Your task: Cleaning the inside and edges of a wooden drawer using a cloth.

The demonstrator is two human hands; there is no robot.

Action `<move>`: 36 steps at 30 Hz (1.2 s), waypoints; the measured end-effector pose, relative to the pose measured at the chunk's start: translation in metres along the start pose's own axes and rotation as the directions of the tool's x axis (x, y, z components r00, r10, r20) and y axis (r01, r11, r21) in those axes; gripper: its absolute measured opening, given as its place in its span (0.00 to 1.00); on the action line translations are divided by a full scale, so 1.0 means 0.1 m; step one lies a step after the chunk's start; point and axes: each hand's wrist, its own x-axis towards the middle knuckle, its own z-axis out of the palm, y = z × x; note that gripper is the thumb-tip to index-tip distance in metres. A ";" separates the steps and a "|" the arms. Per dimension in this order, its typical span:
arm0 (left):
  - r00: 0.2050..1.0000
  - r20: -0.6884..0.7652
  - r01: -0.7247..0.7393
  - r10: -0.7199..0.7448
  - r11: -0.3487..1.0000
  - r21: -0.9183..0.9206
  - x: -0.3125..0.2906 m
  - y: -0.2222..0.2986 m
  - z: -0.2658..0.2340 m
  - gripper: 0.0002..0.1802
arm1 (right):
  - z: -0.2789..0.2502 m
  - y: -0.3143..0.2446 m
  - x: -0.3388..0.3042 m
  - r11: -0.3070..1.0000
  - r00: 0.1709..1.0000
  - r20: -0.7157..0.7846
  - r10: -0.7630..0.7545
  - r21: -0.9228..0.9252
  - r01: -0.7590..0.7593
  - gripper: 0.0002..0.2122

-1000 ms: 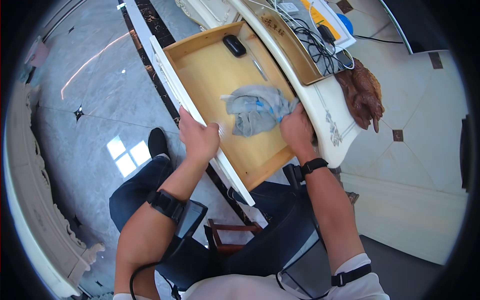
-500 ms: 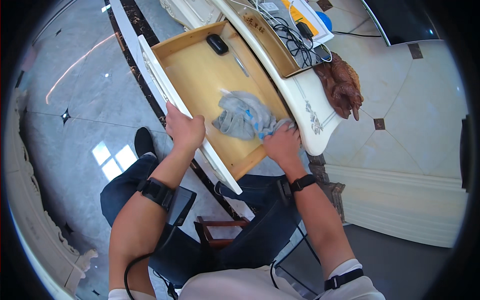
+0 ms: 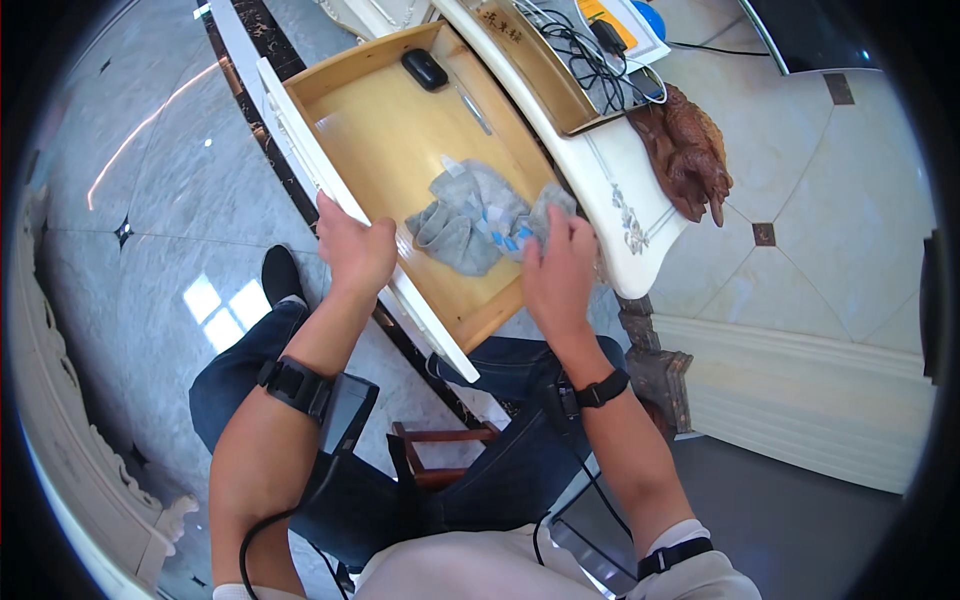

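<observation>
A pulled-out wooden drawer [image 3: 360,130] with a white front lies ahead of me. My left hand [image 3: 357,245] is wrapped over the top edge of that front. Inside the drawer, towards its right end, a crumpled grey cloth [image 3: 460,225] with blue patches lies on the bottom. My right hand [image 3: 560,275] is over the drawer's right end, beside the cloth, its fingers apart. One end of the cloth lies just past these fingertips; whether they touch it I cannot tell.
At the drawer's far end are a black oval case [image 3: 424,69] and a thin metallic stick [image 3: 474,110]. On the white cabinet top [image 3: 630,230] stand a box [image 3: 545,75] with tangled black cables [image 3: 595,85] and a brown carved figure [image 3: 690,160]. A dark screen [image 3: 815,35] is at upper right.
My right hand has moved up slightly and its fingers have spread from the cloth. The cloth has shifted a little left and is bunched. My left hand stays on the drawer front.
</observation>
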 end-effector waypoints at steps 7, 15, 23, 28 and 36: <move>0.999 0.022 0.024 -0.023 0.999 -0.036 -0.03 0.06 0.00 0.50 | 0.50 0.15 0.14 0.931 0.796 0.487 0.360 -0.237 -0.277 0.26; 1.000 -0.013 0.013 -0.013 1.000 -0.002 0.01 -0.04 0.06 0.52 | 0.11 0.24 -0.13 0.967 0.980 -0.064 -0.190 -0.183 0.176 0.26; 0.997 0.057 0.048 -0.043 0.995 -0.087 0.00 0.01 -0.01 0.52 | 0.43 0.54 -0.05 0.962 0.973 0.137 0.188 -0.227 -0.154 0.28; 0.993 0.107 0.064 -0.053 0.993 -0.100 -0.02 0.07 -0.04 0.52 | 0.56 0.49 -0.05 0.939 0.983 0.059 0.174 -0.311 -0.147 0.28; 0.998 -0.009 -0.058 0.058 0.997 -0.055 0.00 -0.10 0.04 0.52 | 0.45 0.61 0.15 0.942 0.929 0.233 0.286 -0.248 -0.228 0.17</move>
